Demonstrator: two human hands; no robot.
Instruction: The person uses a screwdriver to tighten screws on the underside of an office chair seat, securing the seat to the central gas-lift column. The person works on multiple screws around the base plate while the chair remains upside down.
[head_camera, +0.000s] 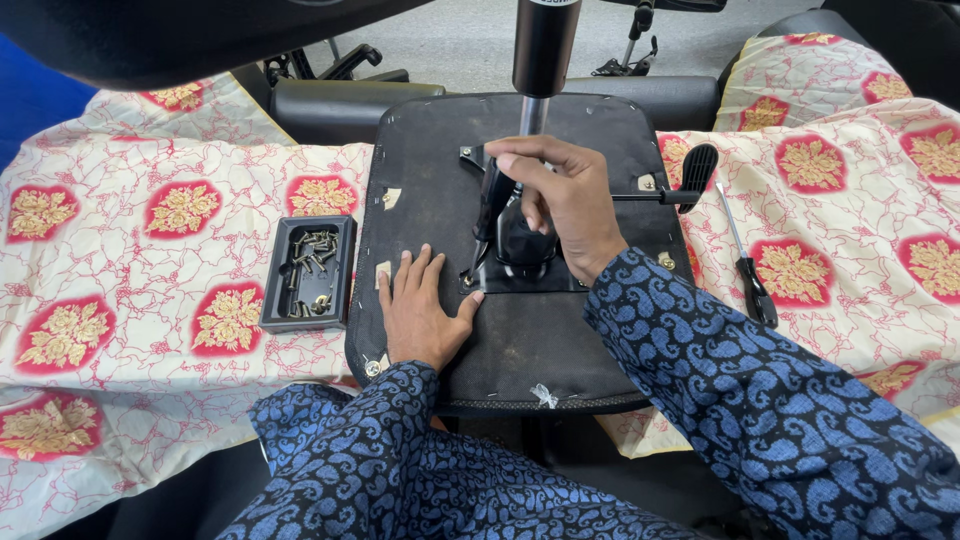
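work surface was a cream cloth (150, 290) w/ red-and-gold flower patches, spread wide under everything. nearest the camera, two sleeves in blue paisley came in from the bottom edge. left hand (420, 305) lay flat, fingers spread, palm down on the upturned black seat base (520, 345), just left of the metal mounting plate (520, 280) at its centre. right hand (560, 195) was clenched round a black-handled tool (492, 205), held tilted, its tip down at the plate's front left corner near a screw; can't tell the tip type. just left of the seat base, a black tray (308, 272) sat on the cloth w/ a heap of dark screws in it. to the right, a lever w/ a black paddle end (698, 175) stuck out from the mechanism, and a screwdriver (745, 255) w/ black handle lay on the cloth, apart from both hands. farther back, a gas-lift cylinder (540, 60) stood upright from the plate, black upper, shiny lower. beyond it, black chair parts and grey floor.
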